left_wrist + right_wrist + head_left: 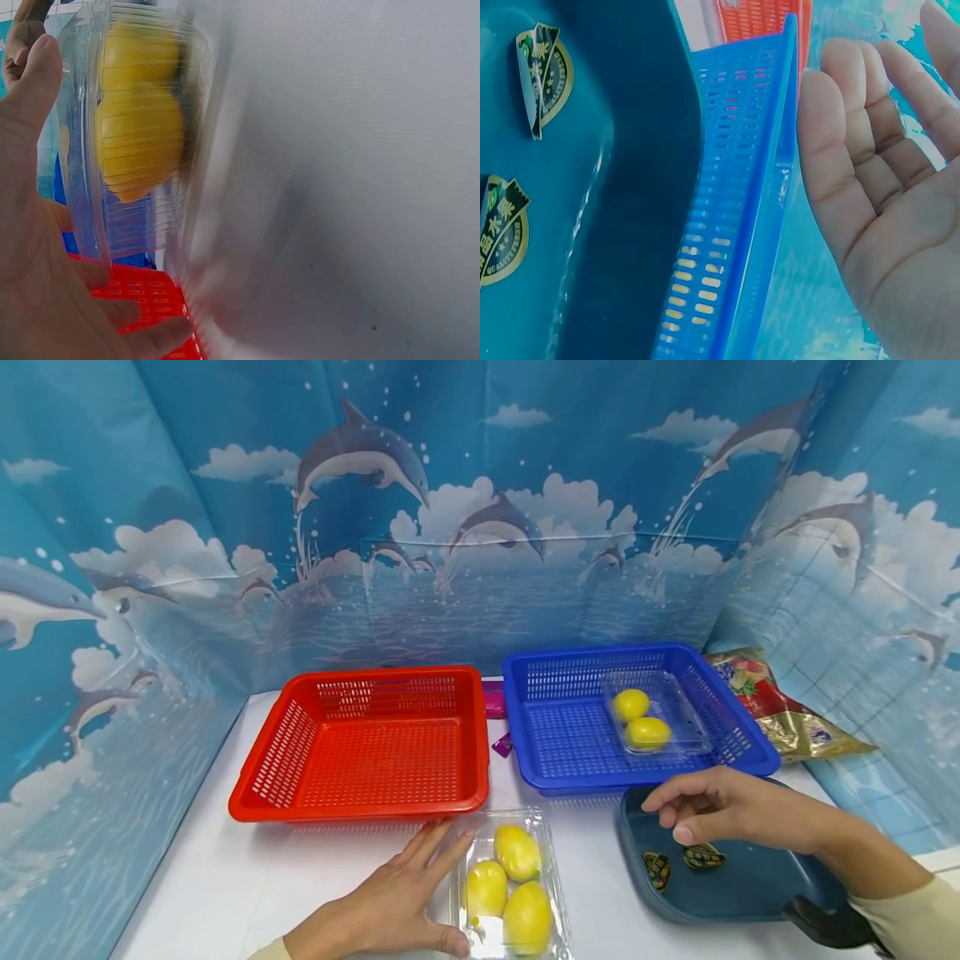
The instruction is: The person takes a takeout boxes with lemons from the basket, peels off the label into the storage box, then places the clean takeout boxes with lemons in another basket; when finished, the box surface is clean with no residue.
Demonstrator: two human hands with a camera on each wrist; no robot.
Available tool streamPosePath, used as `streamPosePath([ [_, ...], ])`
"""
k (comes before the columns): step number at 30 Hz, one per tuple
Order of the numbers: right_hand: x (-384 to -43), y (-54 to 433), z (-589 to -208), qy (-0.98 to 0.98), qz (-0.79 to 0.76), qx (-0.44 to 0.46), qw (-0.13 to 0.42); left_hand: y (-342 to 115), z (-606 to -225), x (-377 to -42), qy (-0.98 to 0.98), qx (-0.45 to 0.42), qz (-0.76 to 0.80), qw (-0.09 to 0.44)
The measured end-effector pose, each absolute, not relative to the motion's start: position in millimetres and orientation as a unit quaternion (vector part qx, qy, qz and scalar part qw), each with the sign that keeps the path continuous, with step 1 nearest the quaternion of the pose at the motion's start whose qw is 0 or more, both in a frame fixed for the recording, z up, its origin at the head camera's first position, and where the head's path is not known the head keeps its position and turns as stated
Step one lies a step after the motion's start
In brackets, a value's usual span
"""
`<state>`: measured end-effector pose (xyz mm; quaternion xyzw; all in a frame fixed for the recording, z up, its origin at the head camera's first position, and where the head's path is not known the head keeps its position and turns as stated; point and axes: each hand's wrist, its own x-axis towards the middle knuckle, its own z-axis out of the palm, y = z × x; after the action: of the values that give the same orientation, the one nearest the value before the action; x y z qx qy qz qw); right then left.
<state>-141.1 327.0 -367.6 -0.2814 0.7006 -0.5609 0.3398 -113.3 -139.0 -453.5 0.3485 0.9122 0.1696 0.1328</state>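
Three yellow lemons (528, 914) lie in a clear plastic box (558, 906) at the front middle of the table. My left hand (393, 897) is at the box's left side, fingers spread and thumb near its front; the left wrist view shows the lemons (142, 135) through the ribbed wall. Above the dark teal tray (757, 902) hovers my right hand (720, 810), fingers loosely bent and holding nothing. Two black-and-gold stickers (703, 856) with curled edges lie in that tray. The right wrist view shows the bare palm (900, 202) beside the blue basket.
A red basket (390, 814) stands at the back left. The blue basket (540, 777) at the back right contains another clear box (678, 702) with two lemons (648, 733). Small purple packets (495, 702) lie between the baskets. A red-and-gold bag (795, 714) leans at the right.
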Motion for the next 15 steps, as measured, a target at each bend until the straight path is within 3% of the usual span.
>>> streamPosePath([
  [10,-134,309,-363,0.732,-0.539,-0.257,0.327,-138,-452,-112,0.913,0.342,0.171,0.143],
  [15,-132,298,-361,0.753,-0.524,-0.243,0.316,-138,-452,-112,0.916,0.348,0.16,0.121],
])
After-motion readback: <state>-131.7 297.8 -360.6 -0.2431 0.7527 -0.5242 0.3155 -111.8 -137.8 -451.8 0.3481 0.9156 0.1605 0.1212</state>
